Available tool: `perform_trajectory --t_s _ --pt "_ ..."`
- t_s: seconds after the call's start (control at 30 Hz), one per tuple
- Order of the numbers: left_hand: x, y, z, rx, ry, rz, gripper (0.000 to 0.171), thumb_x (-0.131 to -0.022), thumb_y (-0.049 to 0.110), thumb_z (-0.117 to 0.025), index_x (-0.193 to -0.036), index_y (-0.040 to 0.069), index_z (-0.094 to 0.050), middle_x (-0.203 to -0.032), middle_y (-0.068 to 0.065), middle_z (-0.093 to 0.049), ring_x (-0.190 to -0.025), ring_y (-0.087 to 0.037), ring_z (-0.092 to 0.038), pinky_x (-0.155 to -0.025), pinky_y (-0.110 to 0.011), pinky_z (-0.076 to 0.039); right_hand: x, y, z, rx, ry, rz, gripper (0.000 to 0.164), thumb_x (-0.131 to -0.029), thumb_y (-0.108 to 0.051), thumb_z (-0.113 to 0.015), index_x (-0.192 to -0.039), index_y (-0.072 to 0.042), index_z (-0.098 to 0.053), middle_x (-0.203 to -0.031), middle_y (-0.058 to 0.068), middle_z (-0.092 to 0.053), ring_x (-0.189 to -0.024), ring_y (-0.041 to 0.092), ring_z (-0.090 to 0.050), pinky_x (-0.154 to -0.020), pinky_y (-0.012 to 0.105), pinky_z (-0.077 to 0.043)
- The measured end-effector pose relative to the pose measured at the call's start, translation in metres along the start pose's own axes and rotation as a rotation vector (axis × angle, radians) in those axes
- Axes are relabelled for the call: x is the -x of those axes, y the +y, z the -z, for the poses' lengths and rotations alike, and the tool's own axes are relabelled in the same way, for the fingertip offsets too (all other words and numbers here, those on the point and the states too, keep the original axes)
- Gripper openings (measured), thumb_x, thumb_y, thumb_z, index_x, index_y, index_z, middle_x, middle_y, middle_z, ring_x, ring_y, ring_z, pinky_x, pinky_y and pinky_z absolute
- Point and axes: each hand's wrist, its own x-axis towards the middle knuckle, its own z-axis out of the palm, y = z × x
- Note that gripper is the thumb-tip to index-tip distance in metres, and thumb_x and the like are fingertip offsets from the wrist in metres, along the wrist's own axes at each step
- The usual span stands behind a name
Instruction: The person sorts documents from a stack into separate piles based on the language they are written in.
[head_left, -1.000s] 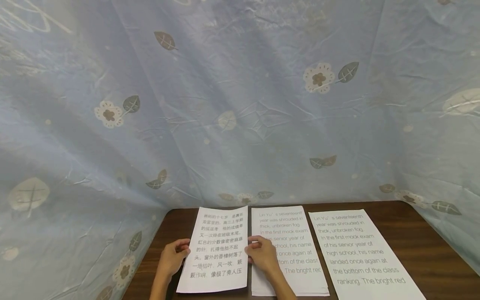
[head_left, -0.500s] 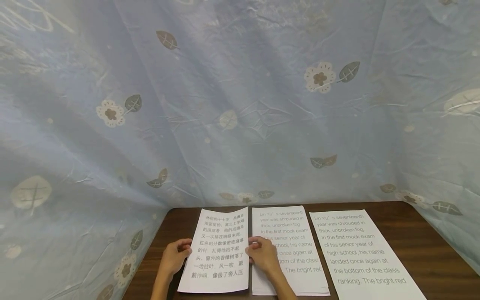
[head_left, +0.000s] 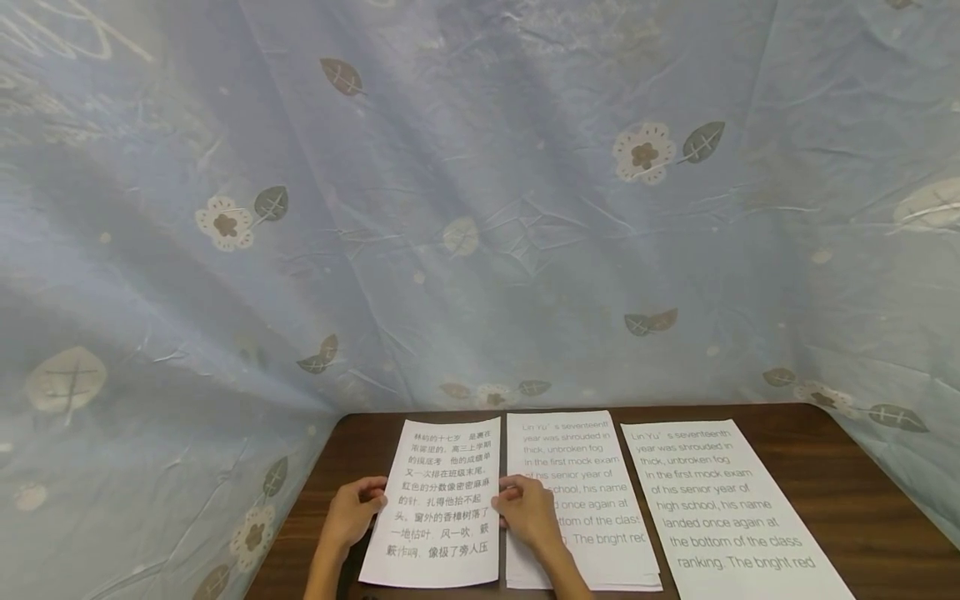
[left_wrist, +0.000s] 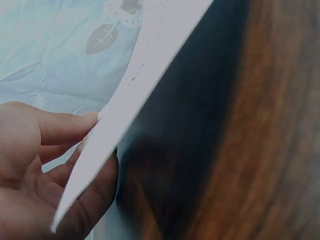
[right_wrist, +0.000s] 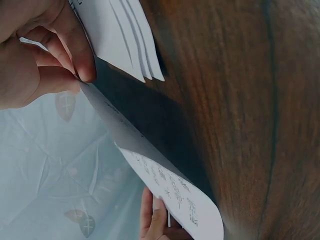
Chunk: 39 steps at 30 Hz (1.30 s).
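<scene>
A white sheet of paper (head_left: 441,517) printed with Chinese text is held between both hands at the left of the table. My left hand (head_left: 350,512) pinches its left edge between thumb and fingers, as the left wrist view shows with the sheet (left_wrist: 132,80) seen nearly edge-on. On the opposite edge my right hand (head_left: 528,508) pinches it, and its forearm overlaps the middle stack of English-printed paper (head_left: 573,450). In the right wrist view the sheet (right_wrist: 170,190) bows and stands above the table, with a dark shadow under it.
Several sheets lie fanned in the middle stack (right_wrist: 120,40). Further right is another sheet with English text (head_left: 712,500). All lie on a dark brown wooden table (head_left: 840,467). A blue curtain (head_left: 525,208) with leaf and flower prints hangs behind and at the left.
The whole head view shifts slightly to the right. The held sheet's top edge has dropped a little and looks straighter; both hands keep their grip.
</scene>
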Motion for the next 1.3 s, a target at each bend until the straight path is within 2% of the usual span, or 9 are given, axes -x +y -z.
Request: perform_trajectory --t_s 0.23,0.47,0.67,1.07,1.3 --pt "0.000 -0.001 0.002 -0.070 0.016 0.002 0.032 -0.097 0.006 -0.073 -0.126 -0.006 -0.072 -0.106 -0.013 -0.071 -0.089 -0.018 -0.062 -0.069 -0.026 -0.050 0.002 -0.001 0.001 0.026 -0.006 0.030 0.029 -0.089 -0.003 -0.078 -0.115 0.008 -0.075 -0.085 0.005 -0.071 -0.063 0.013 -0.070 -0.054 0.021 -0.058" --pt "0.001 0.002 0.006 -0.062 0.014 0.017 0.036 -0.099 0.014 -0.074 -0.127 -0.007 -0.072 -0.106 -0.013 -0.073 -0.082 -0.018 -0.066 -0.063 -0.030 -0.058 0.003 0.000 0.003 0.051 -0.019 0.060 0.025 -0.090 -0.004 -0.079 -0.113 0.006 -0.075 -0.086 0.005 -0.071 -0.061 0.014 -0.069 -0.052 0.020 -0.055" --pt "0.003 0.006 0.009 -0.062 0.011 0.010 0.037 -0.100 0.015 -0.073 -0.129 -0.007 -0.071 -0.104 -0.012 -0.073 -0.083 -0.020 -0.067 -0.064 -0.030 -0.060 0.002 -0.003 0.007 0.041 -0.024 0.058 0.028 -0.089 -0.005 -0.079 -0.114 0.007 -0.075 -0.086 0.006 -0.072 -0.060 0.015 -0.070 -0.052 0.020 -0.055" --pt "0.004 0.016 0.003 -0.057 0.010 -0.005 0.036 -0.100 0.015 -0.074 -0.128 -0.007 -0.071 -0.104 -0.013 -0.073 -0.083 -0.019 -0.068 -0.065 -0.032 -0.061 0.003 -0.009 0.013 0.002 -0.038 0.027 0.032 -0.090 -0.008 -0.080 -0.118 0.007 -0.074 -0.089 0.008 -0.073 -0.064 0.015 -0.072 -0.054 0.021 -0.058" --pt "0.006 0.022 -0.002 -0.040 0.001 -0.010 0.037 -0.100 0.013 -0.073 -0.130 -0.008 -0.070 -0.101 -0.011 -0.072 -0.080 -0.019 -0.066 -0.063 -0.030 -0.059 0.001 -0.002 0.021 0.000 -0.039 -0.012 0.037 -0.091 -0.014 -0.079 -0.122 0.005 -0.074 -0.093 0.008 -0.074 -0.067 0.015 -0.072 -0.057 0.023 -0.059"
